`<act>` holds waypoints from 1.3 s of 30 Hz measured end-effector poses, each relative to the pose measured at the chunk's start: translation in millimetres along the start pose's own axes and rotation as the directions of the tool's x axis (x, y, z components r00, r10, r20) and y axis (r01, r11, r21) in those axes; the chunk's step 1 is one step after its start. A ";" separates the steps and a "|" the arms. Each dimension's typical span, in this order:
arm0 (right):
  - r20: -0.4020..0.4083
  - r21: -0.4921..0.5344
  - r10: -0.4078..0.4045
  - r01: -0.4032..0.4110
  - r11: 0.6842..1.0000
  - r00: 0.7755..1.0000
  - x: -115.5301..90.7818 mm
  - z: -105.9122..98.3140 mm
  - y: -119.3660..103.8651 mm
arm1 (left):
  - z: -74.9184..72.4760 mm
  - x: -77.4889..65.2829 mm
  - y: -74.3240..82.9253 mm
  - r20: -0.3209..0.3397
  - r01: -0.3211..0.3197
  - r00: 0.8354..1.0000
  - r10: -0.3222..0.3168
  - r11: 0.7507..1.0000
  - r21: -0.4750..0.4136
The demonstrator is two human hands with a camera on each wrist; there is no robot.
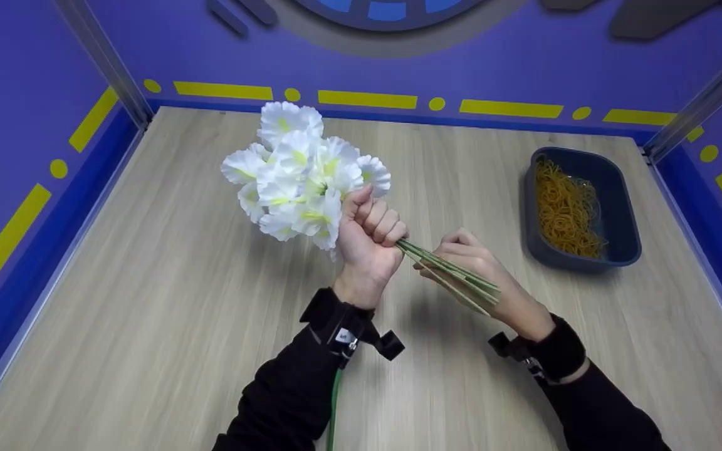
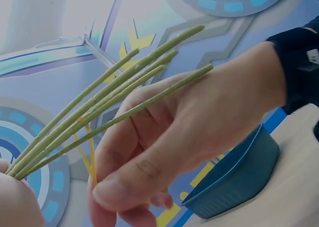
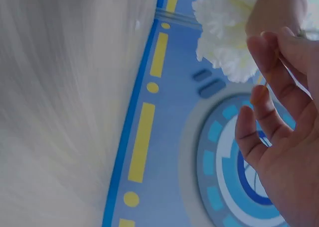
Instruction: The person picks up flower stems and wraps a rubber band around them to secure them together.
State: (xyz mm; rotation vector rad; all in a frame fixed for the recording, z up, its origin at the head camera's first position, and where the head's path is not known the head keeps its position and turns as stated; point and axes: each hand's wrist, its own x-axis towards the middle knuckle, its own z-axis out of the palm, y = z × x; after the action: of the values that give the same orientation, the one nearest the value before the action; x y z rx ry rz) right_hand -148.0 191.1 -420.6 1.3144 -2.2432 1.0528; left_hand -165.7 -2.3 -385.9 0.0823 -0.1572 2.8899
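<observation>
A bunch of white artificial flowers (image 1: 298, 169) with yellow-green centres points up and left in the head view. My left hand (image 1: 370, 244) grips its green stems (image 1: 455, 272) just below the blooms, and their cut ends slant down to the right. Beside those loose ends, my right hand (image 1: 486, 269) pinches a thin yellow rubber band (image 2: 91, 157) between thumb and fingers. The band stretches up to the stems in the left wrist view; how many it passes round I cannot tell. From the right wrist, parts of the flowers (image 3: 227, 33) show behind my fingers.
A dark blue-grey plastic tub (image 1: 618, 219) holding many yellow rubber bands (image 1: 565, 210) stands at the right of the wooden table (image 1: 148, 282). Blue panels with yellow marks (image 1: 367, 99) wall in the back and sides. A green cable (image 1: 334, 407) runs beside the left forearm.
</observation>
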 end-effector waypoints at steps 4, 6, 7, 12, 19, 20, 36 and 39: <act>-0.033 0.116 0.057 -0.052 0.992 0.998 -1.6 16.1 -4.8 | -0.8 1.2 5.9 0.025 -0.054 0.998 0.055 0.998 -0.026; -0.026 0.146 0.086 -0.081 0.986 0.996 -3.1 21.6 -7.4 | -0.8 2.1 10.1 0.034 -0.087 0.995 0.088 0.996 -0.033; -0.019 0.143 0.104 -0.100 0.985 0.994 -3.7 23.9 -8.8 | -0.7 2.6 12.4 0.040 -0.103 0.994 0.105 0.994 -0.040; 0.071 0.015 0.217 -0.219 0.976 0.974 -6.5 34.6 -22.5 | 2.8 4.8 25.3 0.040 -0.196 0.979 0.198 0.979 -0.057; 0.055 -0.046 0.132 -0.129 0.991 0.990 -3.8 34.0 -49.1 | 0.5 9.0 32.3 0.033 -0.285 0.958 0.284 0.958 0.042; 0.043 -0.060 0.115 -0.113 0.992 0.992 -2.9 30.2 -53.5 | -0.4 9.6 31.9 0.042 -0.289 0.957 0.287 0.955 0.071; -0.193 -0.202 0.061 -0.101 0.974 0.979 5.5 -33.6 -59.1 | 1.3 1.7 8.0 0.089 -0.046 0.996 0.013 0.925 0.378; -0.209 -0.229 0.067 -0.116 0.967 0.976 4.7 -35.4 -56.6 | 4.7 -1.8 5.1 0.083 -0.001 0.996 -0.035 0.916 0.402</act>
State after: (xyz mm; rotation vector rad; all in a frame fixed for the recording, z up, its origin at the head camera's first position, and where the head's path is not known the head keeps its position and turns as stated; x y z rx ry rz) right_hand -104.9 197.4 -369.7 0.9690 -2.2144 0.8669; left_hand -165.0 -8.2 -381.9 0.2835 0.4252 2.8545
